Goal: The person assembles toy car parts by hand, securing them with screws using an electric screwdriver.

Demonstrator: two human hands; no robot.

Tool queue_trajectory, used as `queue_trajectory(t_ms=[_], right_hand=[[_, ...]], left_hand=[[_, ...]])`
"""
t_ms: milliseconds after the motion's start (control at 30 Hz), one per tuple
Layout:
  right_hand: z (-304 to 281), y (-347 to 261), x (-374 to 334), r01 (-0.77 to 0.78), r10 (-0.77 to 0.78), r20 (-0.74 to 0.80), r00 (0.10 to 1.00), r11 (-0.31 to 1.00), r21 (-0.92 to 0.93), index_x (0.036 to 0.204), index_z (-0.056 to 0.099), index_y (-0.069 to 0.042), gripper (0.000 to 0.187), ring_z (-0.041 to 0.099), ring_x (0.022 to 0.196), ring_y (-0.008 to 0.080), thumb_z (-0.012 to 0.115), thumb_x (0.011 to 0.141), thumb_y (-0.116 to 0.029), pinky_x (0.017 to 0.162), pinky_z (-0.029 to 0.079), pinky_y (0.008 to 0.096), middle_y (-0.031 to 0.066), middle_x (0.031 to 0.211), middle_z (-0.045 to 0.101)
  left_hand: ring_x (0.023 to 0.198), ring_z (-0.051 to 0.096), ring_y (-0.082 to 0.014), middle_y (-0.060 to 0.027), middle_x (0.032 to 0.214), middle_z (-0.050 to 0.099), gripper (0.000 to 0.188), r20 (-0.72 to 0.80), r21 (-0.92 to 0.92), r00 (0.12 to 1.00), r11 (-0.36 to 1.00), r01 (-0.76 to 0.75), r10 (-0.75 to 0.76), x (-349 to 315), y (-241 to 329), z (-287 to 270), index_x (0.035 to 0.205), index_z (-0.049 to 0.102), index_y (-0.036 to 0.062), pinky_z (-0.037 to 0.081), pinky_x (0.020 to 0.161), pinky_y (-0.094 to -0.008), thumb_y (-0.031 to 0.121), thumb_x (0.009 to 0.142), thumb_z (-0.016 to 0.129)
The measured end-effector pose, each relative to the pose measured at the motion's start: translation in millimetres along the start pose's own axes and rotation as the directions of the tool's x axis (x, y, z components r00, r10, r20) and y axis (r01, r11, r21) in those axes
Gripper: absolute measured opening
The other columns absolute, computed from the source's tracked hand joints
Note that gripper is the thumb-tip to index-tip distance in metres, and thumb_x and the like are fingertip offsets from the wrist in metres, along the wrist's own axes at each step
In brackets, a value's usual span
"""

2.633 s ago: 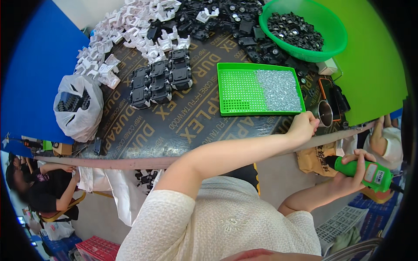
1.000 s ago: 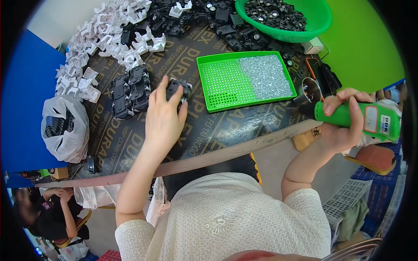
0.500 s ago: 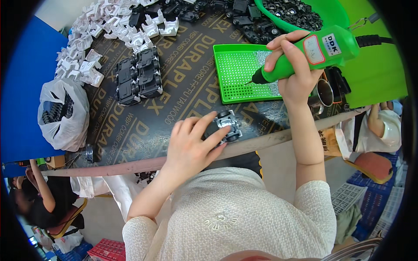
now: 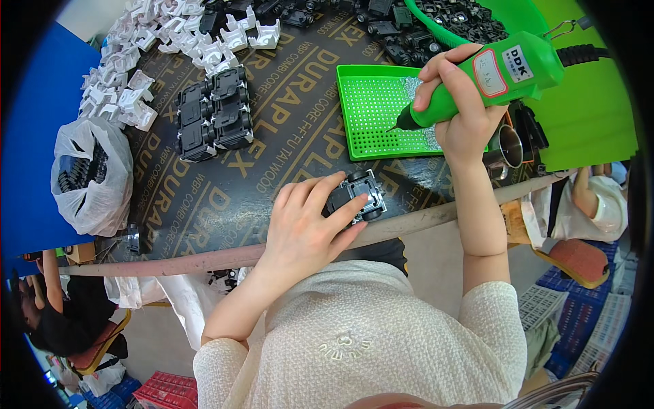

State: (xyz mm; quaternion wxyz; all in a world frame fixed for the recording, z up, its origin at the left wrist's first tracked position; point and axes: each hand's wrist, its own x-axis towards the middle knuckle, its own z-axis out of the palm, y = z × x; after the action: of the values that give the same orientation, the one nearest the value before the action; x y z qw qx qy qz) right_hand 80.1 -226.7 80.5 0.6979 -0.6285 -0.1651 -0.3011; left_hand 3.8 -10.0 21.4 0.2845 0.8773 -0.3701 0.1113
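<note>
Near the table's front edge, my left hand (image 4: 306, 221) grips a small black-and-silver toy car (image 4: 364, 198), wheels showing at its sides. My right hand (image 4: 466, 112) is wrapped round a green electric screwdriver (image 4: 501, 71), which is tilted with its bit pointing down and left. Below the bit is a green tray (image 4: 381, 154) with a perforated plate; many small silver screws (image 4: 411, 92) lie toward its right part. A block of several black toy cars (image 4: 215, 112) stands together left of the tray.
White plastic parts (image 4: 136, 95) are heaped at the far left, above a plastic bag (image 4: 92, 184) of black parts. Black cars (image 4: 402, 48) and a green basket (image 4: 528, 20) stand at the back. A metal cup (image 4: 505, 146) is right of the tray. Other people sit at both sides.
The toy car and my left hand have shifted slightly right relative to the view. My right hand still holds the screwdriver over the tray, almost unmoved.
</note>
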Motion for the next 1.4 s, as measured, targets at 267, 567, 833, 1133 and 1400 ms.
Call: queue_trajectory(t_ms=[267,567,833,1133,1400], right_hand=[[2.5,-0.5,0.2,-0.009,0.009,0.017,1.000,1.000,-0.003,0.086,0.053,0.004,0.008,0.059,0.049,0.0163,0.057,0.081,0.000,0.052,0.047,0.0266,0.0116,0.069,0.060],[-9.1,-61.3,-19.3,0.021,-0.064,0.247,0.967,0.985,0.172,0.111,0.044,0.001,0.026,0.050,0.048,0.0196,0.037,0.089,-0.008,0.048,0.044,0.0329,0.0235,0.091,0.055],[11.9,-62.1,-38.4,-0.098,0.082,0.216,0.973,0.993,0.062,0.104,0.042,-0.001,0.020,0.051,0.047,0.0192,0.044,0.084,-0.004,0.045,0.047,0.0299,0.0219,0.084,0.056],[25.1,-54.0,-35.1,-0.221,0.245,0.324,0.914,0.969,-0.111,0.089,0.040,-0.003,0.017,0.050,0.044,0.0172,0.055,0.082,-0.002,0.041,0.044,0.0251,0.0160,0.069,0.056],[8.1,-66.0,-18.1,-0.019,-0.044,0.212,0.976,0.957,0.289,0.101,0.048,0.002,0.016,0.057,0.052,0.0186,0.050,0.085,0.001,0.050,0.050,0.0294,0.0241,0.087,0.061]], left_hand=[[0.100,0.055,-0.0251,-0.0061,0.117,0.057,0.037,0.003,0.003,1.000,1.000,-0.001,0.001,1.9,4.6,3.1,0.107,0.066,0.0198,0.041,0.083,-0.0378,0.025,0.071,0.075],[0.096,0.053,-0.0230,-0.0067,0.116,0.054,0.038,-0.011,0.006,1.000,1.000,-0.017,0.017,3.5,5.4,11.6,0.106,0.065,0.0192,0.038,0.079,-0.0367,0.024,0.070,0.074],[0.092,0.052,-0.0217,-0.0057,0.112,0.053,0.037,-0.004,-0.001,1.000,1.000,-0.015,0.015,6.4,5.6,11.9,0.104,0.066,0.0191,0.037,0.076,-0.0361,0.024,0.068,0.075],[0.091,0.050,-0.0207,-0.0056,0.114,0.052,0.035,0.012,0.018,1.000,1.000,0.008,-0.008,6.3,7.4,10.5,0.102,0.068,0.0197,0.037,0.074,-0.0354,0.026,0.069,0.074],[0.090,0.050,-0.0207,-0.0050,0.112,0.053,0.036,0.004,-0.018,1.000,1.000,-0.010,0.010,6.1,7.8,9.3,0.101,0.068,0.0191,0.036,0.073,-0.0351,0.024,0.067,0.076]])
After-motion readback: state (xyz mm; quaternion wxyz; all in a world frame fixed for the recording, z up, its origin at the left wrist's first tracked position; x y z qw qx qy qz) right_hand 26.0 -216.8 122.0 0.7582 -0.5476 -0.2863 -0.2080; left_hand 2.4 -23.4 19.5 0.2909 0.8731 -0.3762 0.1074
